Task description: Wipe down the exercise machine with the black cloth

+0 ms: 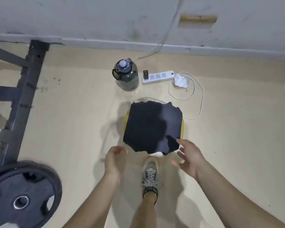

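The black cloth (152, 127) lies spread flat over a yellow-rimmed round object (182, 127) on the floor in the middle of the view. My right hand (188, 156) hovers at the cloth's near right corner with fingers spread, its fingertips just at the cloth's edge. My left hand (113, 160) hangs to the left of the cloth's near edge, fingers loosely curled, holding nothing. The exercise machine's dark metal frame (25, 89) runs along the left side, with a black weight plate (24, 195) at the lower left.
A dark water jug (126, 76) stands beyond the cloth, next to a white power strip (157, 77) with its cable looping across the floor. A crumpled white bag (181, 81) lies right of the strip. My shoe (150, 175) is planted just short of the cloth. The wall is behind.
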A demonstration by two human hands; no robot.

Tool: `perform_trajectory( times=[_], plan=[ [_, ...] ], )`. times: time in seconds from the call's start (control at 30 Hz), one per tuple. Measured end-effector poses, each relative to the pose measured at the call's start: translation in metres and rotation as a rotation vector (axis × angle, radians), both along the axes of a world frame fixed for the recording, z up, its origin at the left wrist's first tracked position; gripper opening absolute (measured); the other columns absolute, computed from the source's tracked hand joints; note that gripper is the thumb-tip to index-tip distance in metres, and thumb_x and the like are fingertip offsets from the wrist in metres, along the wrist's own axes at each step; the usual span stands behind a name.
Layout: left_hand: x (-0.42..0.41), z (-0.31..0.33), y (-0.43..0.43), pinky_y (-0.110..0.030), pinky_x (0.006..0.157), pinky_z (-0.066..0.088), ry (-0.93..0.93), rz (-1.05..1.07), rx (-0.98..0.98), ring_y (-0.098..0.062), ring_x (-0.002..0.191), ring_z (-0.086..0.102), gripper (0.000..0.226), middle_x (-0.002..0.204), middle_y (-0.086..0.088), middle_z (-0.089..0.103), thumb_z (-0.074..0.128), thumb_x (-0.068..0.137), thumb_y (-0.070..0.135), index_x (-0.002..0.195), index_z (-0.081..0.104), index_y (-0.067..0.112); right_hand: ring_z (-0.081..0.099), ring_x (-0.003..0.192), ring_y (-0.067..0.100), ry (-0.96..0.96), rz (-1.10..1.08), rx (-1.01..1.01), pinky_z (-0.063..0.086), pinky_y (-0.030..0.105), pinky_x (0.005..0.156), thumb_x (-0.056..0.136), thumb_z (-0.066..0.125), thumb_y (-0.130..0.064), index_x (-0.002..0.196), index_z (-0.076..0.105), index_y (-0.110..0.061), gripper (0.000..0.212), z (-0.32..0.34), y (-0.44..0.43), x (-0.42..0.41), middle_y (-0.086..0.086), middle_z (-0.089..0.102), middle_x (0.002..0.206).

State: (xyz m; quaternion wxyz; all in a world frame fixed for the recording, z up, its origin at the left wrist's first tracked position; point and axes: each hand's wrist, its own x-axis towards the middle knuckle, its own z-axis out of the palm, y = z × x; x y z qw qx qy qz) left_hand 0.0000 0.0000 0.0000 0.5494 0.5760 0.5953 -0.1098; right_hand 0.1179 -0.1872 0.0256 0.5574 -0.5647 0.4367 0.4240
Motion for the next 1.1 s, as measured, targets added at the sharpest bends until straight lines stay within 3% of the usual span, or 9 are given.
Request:
perform_trajectory(
  times=[0.17,0.3,0.37,0.47,0.63,0.73,0.87,1.03,1.1],
  plan=[
    [0.044,-0.094,0.006,-0.024,0.058,0.042,0.117,-0.014,0.095,-0.011,0.075,0.053,0.026,0.091,0.004,0.053,0.058,0.091,0.016,0.111,0.041,0.021,0.048,0.095,0.025,-0.019,0.006,-0.196,0.055,0.052,0.08,0.093,0.059,-0.007,0.134,0.031,-0.023,0.052,-0.104,0.029,0.015,0.004,0.04,0.123],
    [0.052,-0.138,0.009,-0.031,0.076,0.045,0.209,-0.128,0.135,-0.023,0.091,0.055,0.049,0.108,-0.002,0.055,0.065,0.089,0.015,0.128,0.034,0.014,0.052,0.088,0.023,-0.11,0.184,-0.467,0.059,0.041,0.071,0.092,0.06,-0.009,0.114,0.032,-0.021,0.038,-0.153,0.028,0.006,0.006,0.046,0.116],
    [0.05,-0.149,0.015,-0.035,0.078,0.049,0.284,-0.22,0.18,-0.026,0.09,0.058,0.04,0.105,-0.003,0.059,0.069,0.087,0.016,0.117,0.044,0.012,0.051,0.078,0.016,-0.139,0.341,-0.585,0.047,0.027,0.058,0.092,0.062,-0.013,0.109,0.034,-0.018,0.033,-0.16,0.023,0.002,0.006,0.051,0.11],
    [0.049,-0.136,0.018,-0.042,0.08,0.055,0.291,-0.364,0.231,-0.031,0.086,0.064,0.013,0.091,-0.005,0.068,0.068,0.085,0.017,0.093,0.06,0.011,0.054,0.082,0.017,-0.11,0.319,-0.522,0.042,0.025,0.064,0.089,0.063,-0.009,0.111,0.043,-0.013,0.029,-0.15,0.015,-0.005,0.005,0.054,0.103],
    [0.064,-0.044,0.004,-0.025,0.066,0.046,0.01,0.006,-0.053,-0.019,0.076,0.062,0.004,0.078,0.001,0.068,0.066,0.085,0.009,0.082,0.065,0.012,0.055,0.066,0.016,-0.149,0.076,-0.221,0.044,0.02,0.06,0.096,0.056,-0.009,0.087,0.066,-0.008,0.014,-0.069,-0.01,-0.002,0.003,0.064,0.076],
    [0.071,0.033,-0.018,-0.026,0.069,0.054,-0.167,0.095,-0.222,-0.014,0.081,0.07,0.012,0.091,-0.002,0.074,0.056,0.094,0.007,0.099,0.065,0.011,0.061,0.081,0.022,-0.252,-0.072,-0.205,0.05,0.036,0.078,0.102,0.044,-0.016,0.091,0.061,-0.012,0.021,0.004,-0.044,0.001,0.007,0.067,0.089],
    [0.07,0.131,-0.083,-0.037,0.074,0.056,-0.225,-0.21,-0.139,-0.023,0.082,0.069,0.005,0.09,-0.006,0.072,0.063,0.091,0.012,0.095,0.065,0.011,0.058,0.079,0.019,-0.391,-0.195,-0.284,0.048,0.03,0.067,0.103,0.039,-0.025,0.1,0.053,-0.015,0.017,0.116,-0.11,-0.006,0.001,0.061,0.088],
    [0.036,0.245,-0.187,-0.032,0.059,0.043,-0.306,-0.481,0.181,-0.022,0.075,0.051,0.013,0.081,-0.004,0.055,0.066,0.085,0.017,0.086,0.053,0.014,0.063,0.06,0.015,-0.375,-0.448,0.018,0.044,0.023,0.057,0.099,0.051,-0.018,0.098,0.055,-0.012,0.007,0.265,-0.219,-0.059,0.004,0.062,0.076],
    [0.006,0.295,-0.236,-0.036,0.072,0.049,-0.427,-0.54,0.407,-0.021,0.089,0.051,0.031,0.094,-0.001,0.05,0.072,0.077,0.014,0.098,0.051,0.024,0.062,0.065,0.016,-0.449,-0.494,0.159,0.045,0.018,0.048,0.097,0.054,-0.009,0.112,0.054,-0.01,0.015,0.317,-0.259,-0.091,0.009,0.067,0.088]
  ],
)
